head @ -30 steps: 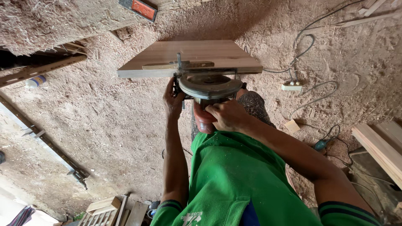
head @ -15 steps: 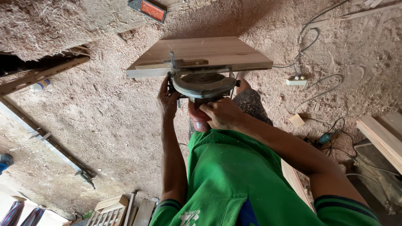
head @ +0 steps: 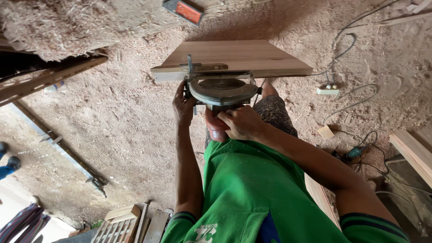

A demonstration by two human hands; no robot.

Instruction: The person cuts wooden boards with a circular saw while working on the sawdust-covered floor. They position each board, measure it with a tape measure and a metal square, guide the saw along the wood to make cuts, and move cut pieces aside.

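Both hands are on a grey metal circular saw [head: 222, 91] sitting at the near edge of a pale rectangular wooden board [head: 236, 57]; left hand [head: 183, 105] is wrapped around the saw's left side, fingers curled on the housing beside the base; right hand [head: 240, 122] is closed over the reddish rear handle [head: 216, 128], gripping firmly; saw base plate rests against the board's near edge, blade guard just below the edge; whether the blade is spinning cannot be told; board lies flat and raised above the sawdust-covered floor [head: 126, 117], its support hidden; judged step: start of a cut into the board, saw lined up at the edge and barely entered, if at all; next move would call for a steady push away from the body along the board, both hands keeping the base flat; risk judged: the cable near the cut line; black power cable [head: 346, 49] loops across the floor to a white socket strip [head: 327, 91] on the right, well apart from the saw; green shirt [head: 252, 189] fills the lower frame; long wooden plank [head: 411, 148] lies at far right; red-faced flat tool [head: 184, 11] lies beyond the board.
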